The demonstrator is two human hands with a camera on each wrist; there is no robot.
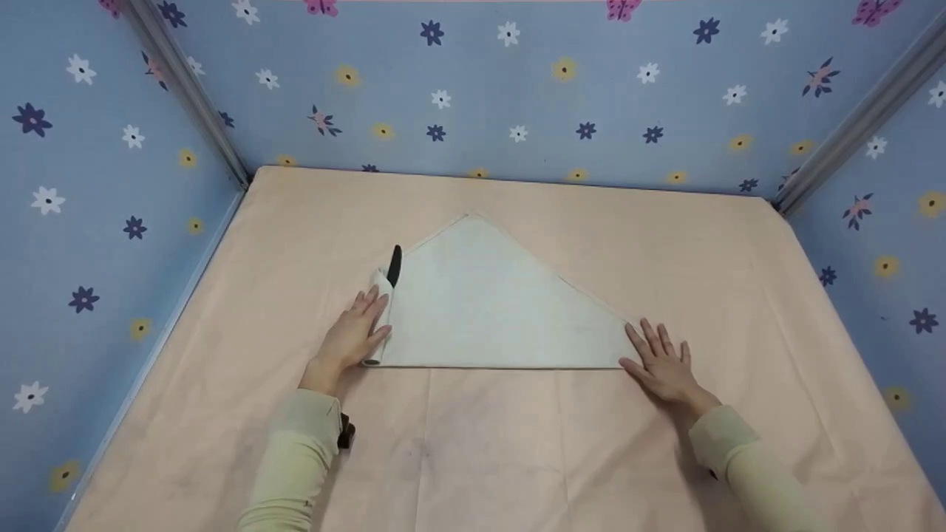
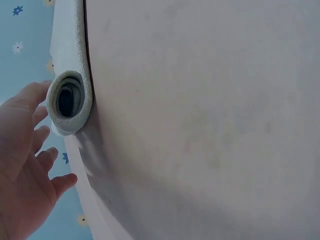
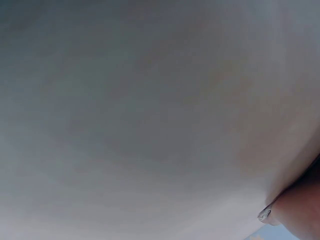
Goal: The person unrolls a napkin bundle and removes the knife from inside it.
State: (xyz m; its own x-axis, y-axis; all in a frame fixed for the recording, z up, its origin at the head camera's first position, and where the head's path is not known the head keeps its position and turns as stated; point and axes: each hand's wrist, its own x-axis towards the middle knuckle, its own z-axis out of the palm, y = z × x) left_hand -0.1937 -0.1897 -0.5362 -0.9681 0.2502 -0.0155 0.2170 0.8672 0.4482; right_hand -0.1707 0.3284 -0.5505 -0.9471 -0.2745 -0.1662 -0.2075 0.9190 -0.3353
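A pale white-green cloth (image 1: 495,310) lies folded in a peaked shape, its straight edge toward me. Its left side is wound into a roll (image 1: 382,318). From the roll's far end sticks a slim black handle (image 1: 395,266); whatever it belongs to is hidden inside. In the left wrist view, the layered end of the roll (image 2: 75,121) shows a dark hollow. My left hand (image 1: 353,334) rests against the roll with its fingers extended. At the cloth's right corner, my right hand (image 1: 664,369) lies with fingers spread, thumb and index finger touching the edge.
A peach cover (image 1: 495,443) with faint creases spreads over the table. Blue flowered panels (image 1: 510,96) stand behind and on both sides, with grey posts (image 1: 196,92) at the back corners.
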